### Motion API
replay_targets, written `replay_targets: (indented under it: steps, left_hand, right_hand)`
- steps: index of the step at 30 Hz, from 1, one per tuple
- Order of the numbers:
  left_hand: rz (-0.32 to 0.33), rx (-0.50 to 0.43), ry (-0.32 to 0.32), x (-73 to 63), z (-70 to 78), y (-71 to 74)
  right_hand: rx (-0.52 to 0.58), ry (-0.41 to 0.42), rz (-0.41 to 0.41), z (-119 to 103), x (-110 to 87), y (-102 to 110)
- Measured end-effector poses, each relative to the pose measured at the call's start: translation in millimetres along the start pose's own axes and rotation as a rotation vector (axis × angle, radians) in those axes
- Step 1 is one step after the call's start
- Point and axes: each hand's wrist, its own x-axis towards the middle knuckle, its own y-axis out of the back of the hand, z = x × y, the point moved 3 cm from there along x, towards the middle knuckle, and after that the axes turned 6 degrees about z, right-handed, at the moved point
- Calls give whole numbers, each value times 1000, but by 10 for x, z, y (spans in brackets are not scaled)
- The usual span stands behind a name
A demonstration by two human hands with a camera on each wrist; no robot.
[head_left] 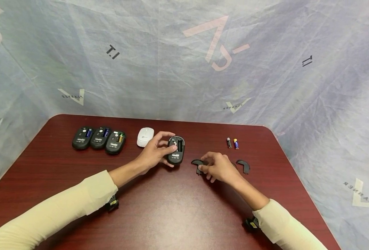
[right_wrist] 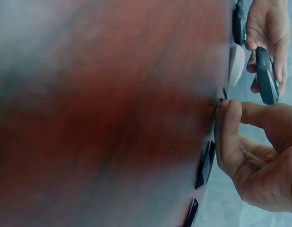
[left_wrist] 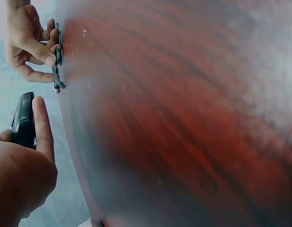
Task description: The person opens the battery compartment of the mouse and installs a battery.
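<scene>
My left hand [head_left: 154, 152] grips a black computer mouse [head_left: 179, 156] by its sides, with the thumb across its underside. That underside faces up, and its battery slot is uncovered and looks empty. In the left wrist view the mouse [left_wrist: 24, 120] is seen edge-on, raised off the table. My right hand [head_left: 220, 168] pinches a curved black battery cover [head_left: 197, 162] between thumb and fingers, low over the tabletop. Another such cover [head_left: 244, 166] lies to the right of that hand, and a further one is mostly hidden behind it.
Three black mice [head_left: 115, 143] lie belly-up at the left on the dark red table [head_left: 172, 215], batteries showing in their slots. A white mouse [head_left: 145, 135] sits beside my left hand. Two loose batteries, one dark [head_left: 229, 142] and one blue-yellow [head_left: 236, 143], lie at the back right.
</scene>
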Motion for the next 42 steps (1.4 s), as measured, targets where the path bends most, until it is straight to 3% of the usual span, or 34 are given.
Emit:
replay_targets:
  steps: [16, 25, 35, 42]
  left_hand:
    - [-6, -12, 8, 17, 13, -68]
    - [-3, -5, 14, 14, 28, -81]
    - [-1, -24, 10, -7, 41, -68]
    - [8, -28, 16, -18, 40, -39]
  right_hand:
    - [-8, 35, -22, 12, 91, 87]
    - [-19, 34, 59, 163, 180, 471]
    - [-23, -11, 209, 418, 329, 959]
    - [-16, -66, 253, 634, 466, 1177]
